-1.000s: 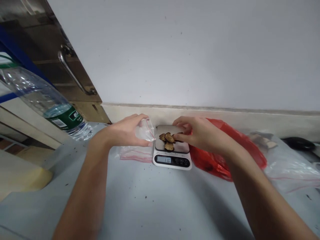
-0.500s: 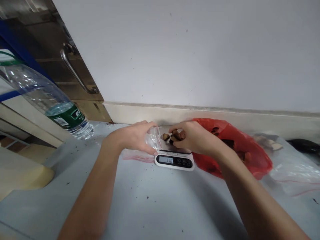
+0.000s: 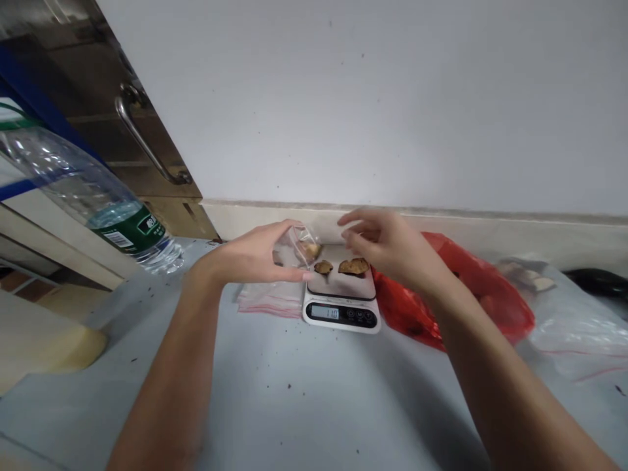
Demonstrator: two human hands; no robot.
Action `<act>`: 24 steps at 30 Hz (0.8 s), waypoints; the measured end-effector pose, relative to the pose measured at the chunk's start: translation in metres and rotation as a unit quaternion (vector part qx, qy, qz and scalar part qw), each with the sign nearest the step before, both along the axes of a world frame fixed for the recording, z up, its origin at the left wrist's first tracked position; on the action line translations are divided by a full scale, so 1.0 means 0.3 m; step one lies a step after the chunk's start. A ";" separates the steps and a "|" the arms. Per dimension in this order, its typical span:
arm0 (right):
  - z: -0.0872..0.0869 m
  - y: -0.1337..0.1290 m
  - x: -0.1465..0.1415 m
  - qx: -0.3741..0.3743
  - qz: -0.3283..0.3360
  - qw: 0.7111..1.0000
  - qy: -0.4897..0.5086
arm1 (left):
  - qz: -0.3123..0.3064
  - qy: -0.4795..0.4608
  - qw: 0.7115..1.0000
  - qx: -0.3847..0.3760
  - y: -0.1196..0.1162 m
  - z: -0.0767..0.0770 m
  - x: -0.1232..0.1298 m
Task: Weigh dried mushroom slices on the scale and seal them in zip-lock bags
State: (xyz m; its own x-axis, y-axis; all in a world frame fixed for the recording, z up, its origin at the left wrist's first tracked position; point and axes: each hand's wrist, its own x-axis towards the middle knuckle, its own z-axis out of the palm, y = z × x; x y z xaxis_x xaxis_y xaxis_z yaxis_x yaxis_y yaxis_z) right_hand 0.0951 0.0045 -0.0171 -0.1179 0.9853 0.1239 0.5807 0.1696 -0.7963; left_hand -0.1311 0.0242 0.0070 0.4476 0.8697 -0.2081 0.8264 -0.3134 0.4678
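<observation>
My left hand (image 3: 267,256) grips a small clear zip bag (image 3: 296,245) by its edge, at the left side of a white scale (image 3: 342,315). A pale brown dried piece (image 3: 311,249) shows at the bag's mouth. Two brown dried pieces (image 3: 354,266) lie apart on the scale's plate, and its display reads 11.0. Above the plate's right part hovers my right hand (image 3: 375,237), fingers curved and apart, with nothing visible between them.
Right of the scale, an open red bag (image 3: 483,288) holds dark pieces. Clear bags (image 3: 579,333) and a black object (image 3: 596,281) lie farther right. More zip bags (image 3: 269,299) lie left of the scale. A water bottle (image 3: 132,229) stands at the left, and a wall runs behind.
My right hand has lifted off the plate and opened; fewer pieces lie there. A piece now shows at the mouth of the small bag, which my left hand has raised slightly.
</observation>
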 end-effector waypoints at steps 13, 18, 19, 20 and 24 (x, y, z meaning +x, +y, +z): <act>-0.082 0.053 0.008 0.011 0.033 0.992 -0.122 | -0.031 0.052 0.998 -0.024 0.025 -0.052 -0.010; -0.023 0.018 -0.028 0.042 0.092 0.982 0.162 | -0.070 0.001 0.997 -0.020 0.026 -0.056 0.017; -0.019 0.015 -0.034 0.040 0.084 0.979 0.179 | -0.066 -0.011 0.998 -0.022 0.024 -0.049 0.015; -0.020 0.015 -0.037 0.037 0.067 0.981 0.178 | -0.057 -0.017 0.998 -0.024 0.021 -0.041 0.009; -0.063 0.037 -0.042 0.032 0.020 0.998 0.046 | -0.002 0.009 1.000 -0.008 0.012 -0.013 -0.030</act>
